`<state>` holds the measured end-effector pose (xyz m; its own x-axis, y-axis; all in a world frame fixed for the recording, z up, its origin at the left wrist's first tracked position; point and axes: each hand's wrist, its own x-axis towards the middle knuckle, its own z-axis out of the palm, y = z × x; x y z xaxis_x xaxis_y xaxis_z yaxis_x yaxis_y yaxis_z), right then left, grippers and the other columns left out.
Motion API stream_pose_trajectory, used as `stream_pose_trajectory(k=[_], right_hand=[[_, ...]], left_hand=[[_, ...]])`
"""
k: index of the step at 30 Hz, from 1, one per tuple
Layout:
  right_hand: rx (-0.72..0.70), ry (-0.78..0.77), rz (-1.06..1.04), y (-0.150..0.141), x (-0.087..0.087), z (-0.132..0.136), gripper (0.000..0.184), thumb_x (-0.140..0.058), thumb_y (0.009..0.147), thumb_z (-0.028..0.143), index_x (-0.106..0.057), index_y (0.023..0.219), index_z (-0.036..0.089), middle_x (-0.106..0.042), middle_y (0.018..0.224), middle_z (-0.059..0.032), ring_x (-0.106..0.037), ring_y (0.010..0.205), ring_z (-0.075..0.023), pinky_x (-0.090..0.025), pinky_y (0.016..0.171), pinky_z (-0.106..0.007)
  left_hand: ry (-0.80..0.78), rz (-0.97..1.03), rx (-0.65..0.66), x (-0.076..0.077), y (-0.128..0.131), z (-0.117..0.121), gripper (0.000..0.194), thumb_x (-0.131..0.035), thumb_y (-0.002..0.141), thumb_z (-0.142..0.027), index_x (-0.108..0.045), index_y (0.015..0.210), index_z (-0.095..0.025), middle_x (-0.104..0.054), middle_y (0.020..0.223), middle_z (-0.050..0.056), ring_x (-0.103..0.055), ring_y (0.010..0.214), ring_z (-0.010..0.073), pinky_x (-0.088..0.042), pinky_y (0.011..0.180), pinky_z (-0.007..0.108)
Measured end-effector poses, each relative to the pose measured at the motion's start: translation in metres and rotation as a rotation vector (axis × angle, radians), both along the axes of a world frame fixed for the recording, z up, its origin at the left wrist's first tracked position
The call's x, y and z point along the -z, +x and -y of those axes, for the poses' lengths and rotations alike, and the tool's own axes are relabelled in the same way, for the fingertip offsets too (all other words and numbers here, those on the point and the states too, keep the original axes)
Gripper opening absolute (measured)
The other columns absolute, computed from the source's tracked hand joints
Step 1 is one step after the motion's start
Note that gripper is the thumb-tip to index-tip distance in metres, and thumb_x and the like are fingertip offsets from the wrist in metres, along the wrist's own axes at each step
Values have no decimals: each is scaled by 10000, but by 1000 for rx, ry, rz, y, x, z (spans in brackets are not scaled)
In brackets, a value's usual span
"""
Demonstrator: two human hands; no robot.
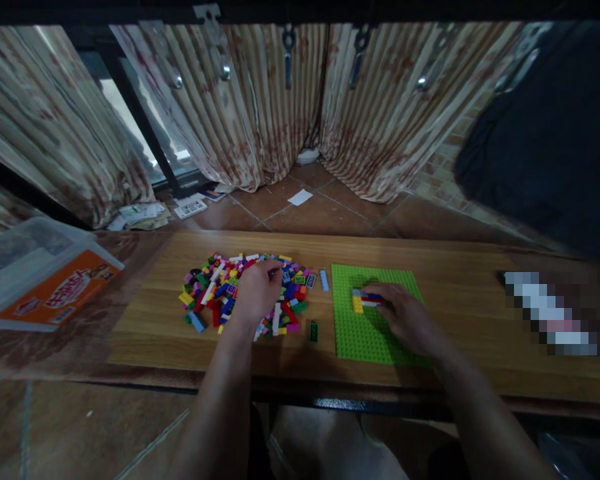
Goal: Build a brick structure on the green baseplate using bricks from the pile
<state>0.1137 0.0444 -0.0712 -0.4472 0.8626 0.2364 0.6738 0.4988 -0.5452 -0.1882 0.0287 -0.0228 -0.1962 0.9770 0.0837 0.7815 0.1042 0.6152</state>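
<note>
A heap of small mixed-colour building bricks (220, 303) lies on the wooden board. My left hand (259, 285) is over the heap, thumb and fingertips drawn together; what they pinch, if anything, is too small to make out. To the right lies a bright green studded baseplate (357, 340). Near its middle stands a small brick build (357, 303) with yellow, white, red and blue parts. My right hand (403, 313) closes on the right end of that build, its fingers partly hiding it. Between heap and baseplate lie a light-blue brick (324, 280) and a dark green brick (313, 331).
A clear plastic tub with an orange label (63, 290) stands left of the wooden board (155, 320). At the right lies a pixelated object (550, 313). Behind are the tiled floor, papers (300, 197) and striped curtains (275, 120). A dark bar crosses the top.
</note>
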Motion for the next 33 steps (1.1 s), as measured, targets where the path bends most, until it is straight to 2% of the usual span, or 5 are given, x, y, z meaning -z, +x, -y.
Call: stream_pose_trajectory(k=[7, 15, 21, 29, 33], right_hand=[[-21, 21, 19, 4, 0, 1, 374, -480, 824, 107, -637, 1131, 253, -664, 1140, -63, -578, 1100, -258, -447, 976, -497], [57, 107, -6, -7, -7, 3, 301, -548, 829, 215, -654, 1107, 255, -673, 1094, -70, -575, 1071, -280, -452, 937, -497], [74, 87, -20, -20, -14, 9, 269, -507, 846, 208, -677, 1052, 241, -687, 1047, -63, -589, 1024, -255, -457, 930, -470], [92, 61, -60, -29, -18, 11, 237, -500, 876, 242, -700, 998, 273, -702, 1007, -40, -598, 1009, -237, -456, 917, -444], [101, 70, -72, -29, -17, 11, 231, -502, 883, 244, -708, 981, 281, -708, 982, -32, -608, 976, -232, -456, 909, -439]], left_hand=[[-18, -46, 89, 2, 5, 1, 284, -513, 853, -224, -717, 1050, -232, -746, 970, 26, -672, 907, 182, -517, 851, 291], [-47, -142, 303, 5, 1, 2, 246, -603, 787, -248, -721, 1004, -254, -730, 978, 10, -657, 853, 170, -513, 824, 290], [-63, -205, 299, 7, 2, 2, 225, -580, 778, -211, -727, 947, -235, -725, 1003, 27, -657, 872, 179, -508, 845, 303], [-79, -119, 273, 8, -5, 0, 376, -448, 765, -97, -733, 980, -215, -737, 1007, 19, -662, 943, 164, -502, 906, 278], [-81, -116, 292, 8, -4, 1, 326, -478, 787, -160, -728, 988, -218, -739, 978, 17, -664, 897, 166, -510, 858, 272]])
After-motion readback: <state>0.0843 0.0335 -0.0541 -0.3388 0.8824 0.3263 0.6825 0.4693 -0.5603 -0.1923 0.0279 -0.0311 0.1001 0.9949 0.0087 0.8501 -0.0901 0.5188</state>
